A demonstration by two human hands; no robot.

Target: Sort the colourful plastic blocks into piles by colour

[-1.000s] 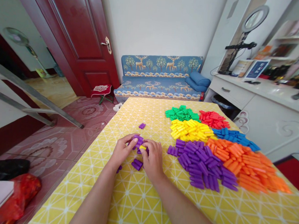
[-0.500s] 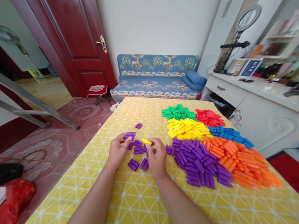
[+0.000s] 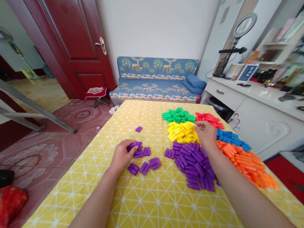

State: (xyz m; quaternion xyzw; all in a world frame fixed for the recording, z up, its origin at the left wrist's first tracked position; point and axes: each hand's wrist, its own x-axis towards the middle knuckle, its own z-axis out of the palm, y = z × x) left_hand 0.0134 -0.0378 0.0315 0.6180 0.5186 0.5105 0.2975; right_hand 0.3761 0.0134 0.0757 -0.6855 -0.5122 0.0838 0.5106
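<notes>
My left hand [image 3: 123, 155] is closed on a purple ribbed plastic piece [image 3: 138, 144], thumb and fingers around its near end. Close beside and in front of it lie several loose purple pieces [image 3: 144, 168], each like short tubes joined side by side. My right hand [image 3: 207, 133] reaches over the right edge of the yellow pile [image 3: 182, 131], close to the red pile [image 3: 209, 119]. Its fingertips come together there; what they hold, if anything, cannot be made out. Below the right forearm spreads the purple pile [image 3: 194, 165], partly hidden by it.
A green pile [image 3: 178, 115] lies at the back, with blue [image 3: 232, 138] and orange [image 3: 244, 162] piles at the right. The yellow patterned tablecloth [image 3: 135, 203] covers the table. Beyond stand a blue sofa [image 3: 156, 86] and a white dresser [image 3: 266, 111].
My right hand has moved from the loose purple pieces to the yellow pile; the yellow piece it held no longer shows. My left hand stays on the purple piece. The view has shifted slightly.
</notes>
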